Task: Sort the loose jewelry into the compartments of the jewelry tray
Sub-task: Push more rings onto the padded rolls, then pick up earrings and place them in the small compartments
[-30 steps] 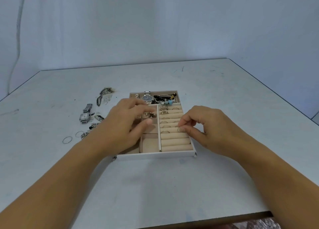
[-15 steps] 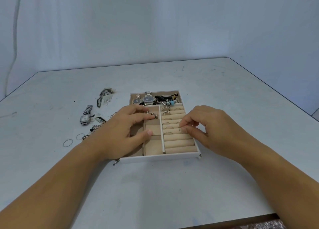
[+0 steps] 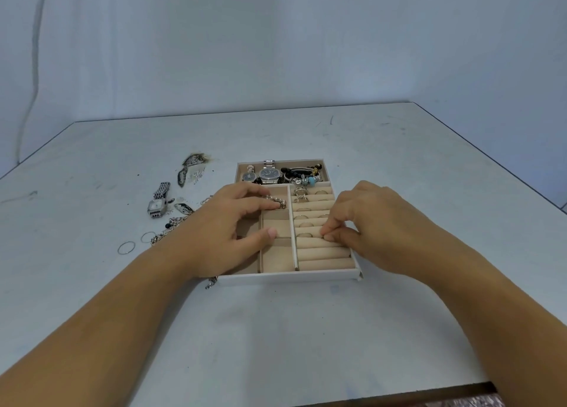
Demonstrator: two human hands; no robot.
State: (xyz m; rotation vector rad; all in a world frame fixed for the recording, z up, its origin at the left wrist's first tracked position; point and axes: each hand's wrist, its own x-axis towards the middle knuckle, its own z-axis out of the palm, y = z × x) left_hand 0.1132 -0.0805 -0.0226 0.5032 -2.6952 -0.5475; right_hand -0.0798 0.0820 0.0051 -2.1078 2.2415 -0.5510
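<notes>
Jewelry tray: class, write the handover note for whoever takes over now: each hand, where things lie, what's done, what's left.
Left hand: fingers lie on a pearl bracelet in a left compartment of the jewelry tray.
Right hand: pinches a small piece, hidden by its fingertips, at the ring rolls.
Done: watches and bead bracelets in the back compartment; rings in the rolls.
Left: square watch, chain, two hoops, leaf-shaped pieces on the table left of the tray.

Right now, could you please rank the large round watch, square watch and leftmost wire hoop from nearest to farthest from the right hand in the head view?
1. Large round watch, back compartment of the jewelry tray.
2. Square watch, table, left of the tray.
3. Leftmost wire hoop, far left.
</notes>
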